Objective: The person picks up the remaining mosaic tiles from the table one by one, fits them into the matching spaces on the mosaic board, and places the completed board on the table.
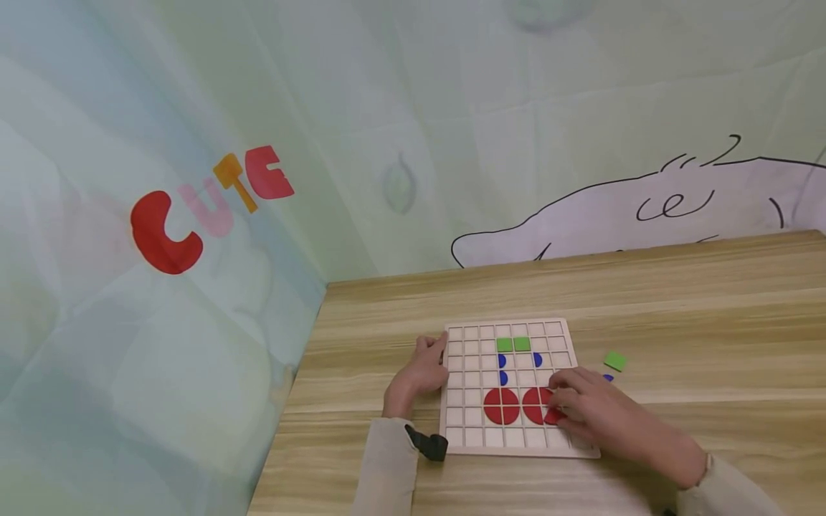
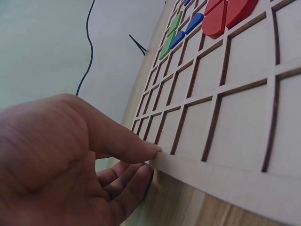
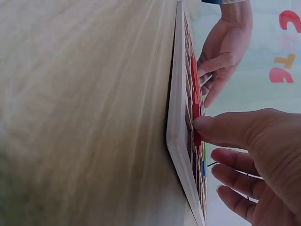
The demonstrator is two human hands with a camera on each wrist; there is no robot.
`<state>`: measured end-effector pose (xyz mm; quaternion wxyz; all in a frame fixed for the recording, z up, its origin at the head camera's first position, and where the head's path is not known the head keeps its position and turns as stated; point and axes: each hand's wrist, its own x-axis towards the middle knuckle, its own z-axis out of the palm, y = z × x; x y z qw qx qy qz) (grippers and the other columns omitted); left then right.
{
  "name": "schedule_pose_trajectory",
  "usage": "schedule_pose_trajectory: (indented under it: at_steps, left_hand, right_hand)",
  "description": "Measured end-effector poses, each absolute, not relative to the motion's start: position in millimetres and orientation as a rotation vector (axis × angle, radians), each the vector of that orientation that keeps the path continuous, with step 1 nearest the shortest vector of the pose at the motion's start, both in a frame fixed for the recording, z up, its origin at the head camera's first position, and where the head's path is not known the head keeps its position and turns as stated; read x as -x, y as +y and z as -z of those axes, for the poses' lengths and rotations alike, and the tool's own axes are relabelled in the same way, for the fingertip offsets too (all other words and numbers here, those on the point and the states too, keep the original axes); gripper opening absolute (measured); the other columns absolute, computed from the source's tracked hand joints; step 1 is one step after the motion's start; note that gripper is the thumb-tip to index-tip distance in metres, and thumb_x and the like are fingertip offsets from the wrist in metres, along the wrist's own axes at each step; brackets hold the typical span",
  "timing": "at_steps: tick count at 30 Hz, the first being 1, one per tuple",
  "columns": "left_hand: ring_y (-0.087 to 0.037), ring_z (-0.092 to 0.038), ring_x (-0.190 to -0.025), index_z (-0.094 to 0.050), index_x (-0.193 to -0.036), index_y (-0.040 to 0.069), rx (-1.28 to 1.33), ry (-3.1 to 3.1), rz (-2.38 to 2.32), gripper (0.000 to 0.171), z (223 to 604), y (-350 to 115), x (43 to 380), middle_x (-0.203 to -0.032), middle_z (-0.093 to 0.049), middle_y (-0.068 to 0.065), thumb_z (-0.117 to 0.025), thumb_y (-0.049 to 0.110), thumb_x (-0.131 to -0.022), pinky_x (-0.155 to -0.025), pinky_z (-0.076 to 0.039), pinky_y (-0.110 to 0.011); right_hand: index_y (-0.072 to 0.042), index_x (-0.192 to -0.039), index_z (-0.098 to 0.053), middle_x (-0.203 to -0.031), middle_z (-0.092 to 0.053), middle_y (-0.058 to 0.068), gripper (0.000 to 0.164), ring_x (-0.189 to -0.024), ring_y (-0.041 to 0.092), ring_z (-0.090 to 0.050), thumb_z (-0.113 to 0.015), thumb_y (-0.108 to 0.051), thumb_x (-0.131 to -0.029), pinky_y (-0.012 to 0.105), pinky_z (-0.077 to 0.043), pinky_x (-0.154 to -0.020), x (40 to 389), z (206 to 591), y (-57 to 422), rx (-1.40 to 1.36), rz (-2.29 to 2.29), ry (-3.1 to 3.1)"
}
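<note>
A pale wooden grid board (image 1: pixel 455 417) lies on the table. At its left edge my left hand (image 1: pixel 422 369) pinches the rim, thumb (image 2: pixel 148 151) on top and fingers curled against the side. Over the lower right cells, my right hand (image 1: pixel 600 410) holds a red quarter-circle piece (image 1: pixel 553 416) at the second red circle; its thumb (image 3: pixel 207 124) presses on the red piece in the right wrist view. Left of it is a whole red circle (image 1: pixel 493 398) of quarter pieces. Two green squares (image 1: pixel 505 345) and several blue half-circle pieces (image 1: pixel 502 361) sit in cells above.
Right of the board, a loose green square (image 1: pixel 615 360) lies on the wooden table (image 1: pixel 374 315). Beside it is a blue piece (image 1: pixel 609 377), partly hidden by my right hand. A printed cloth backdrop (image 1: pixel 361 129) stands behind and left of the table.
</note>
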<state>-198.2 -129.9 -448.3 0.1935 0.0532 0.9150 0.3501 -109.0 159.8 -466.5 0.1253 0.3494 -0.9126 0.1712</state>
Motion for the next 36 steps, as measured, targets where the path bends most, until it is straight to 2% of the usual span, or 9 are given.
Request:
schedule_pose_trajectory:
  at_steps: [7, 17, 26, 31, 36]
  left_hand:
    - [-0.027, -0.037, -0.114, -0.021, -0.153, 0.011, -0.15, 2.565, -0.985, 0.075, 447.6, -130.2, 197.8, -0.136, -0.027, -0.016, -0.041, -0.007, -0.083, -0.088, -0.034, -0.037]
    - [-0.027, -0.037, -0.111, -0.021, -0.153, 0.01, -0.163, 2.57, -0.982, 0.075, 446.9, -130.6, 197.1, -0.133, -0.028, -0.015, -0.041, -0.007, -0.083, -0.08, -0.033, -0.035]
    - [-0.027, -0.038, -0.111, -0.022, -0.153, 0.008, -0.159, 2.578, -0.973, 0.075, 446.7, -130.1, 197.6, -0.133, -0.028, -0.015, -0.044, -0.007, -0.082, -0.081, -0.034, -0.035]
    - [-0.027, -0.039, -0.11, -0.022, -0.153, 0.007, -0.171, 2.581, -0.958, 0.075, 446.2, -130.6, 197.2, -0.133, -0.028, -0.016, -0.043, -0.007, -0.082, -0.081, -0.034, -0.036]
    - [-0.028, -0.039, -0.112, -0.022, -0.153, 0.007, -0.172, 2.583, -0.957, 0.075, 444.8, -130.3, 196.4, -0.135, -0.028, -0.017, -0.043, -0.007, -0.082, -0.087, -0.035, -0.037]
  right_hand:
    - [-0.02, -0.094, -0.074, -0.107, -0.06, 0.0, 0.025, -0.099, 0.017, -0.054, -0.082, -0.019, -0.071, 0.038, -0.049, -0.083, 110.0, 467.8, 160.4, -1.063, -0.466, -2.578]
    - [-0.02, -0.094, -0.075, -0.108, -0.06, 0.001, 0.023, -0.102, 0.02, -0.055, -0.08, -0.015, -0.072, 0.041, -0.049, -0.085, 109.3, 467.0, 159.5, -1.061, -0.457, -2.579]
    - [-0.019, -0.094, -0.066, -0.106, -0.057, -0.003, 0.029, -0.095, 0.013, -0.052, -0.083, -0.016, -0.07, 0.035, -0.05, -0.08, 108.6, 468.1, 158.5, -1.024, -0.473, -2.581]
    - [-0.018, -0.092, -0.066, -0.104, -0.058, -0.002, 0.029, -0.094, 0.013, -0.052, -0.083, -0.014, -0.068, 0.034, -0.05, -0.079, 107.8, 469.6, 159.1, -1.002, -0.48, -2.55]
    - [-0.017, -0.092, -0.066, -0.105, -0.059, 0.001, 0.032, -0.095, 0.015, -0.053, -0.084, -0.014, -0.066, 0.036, -0.05, -0.08, 107.9, 468.1, 163.4, -0.943, -0.527, -2.538]
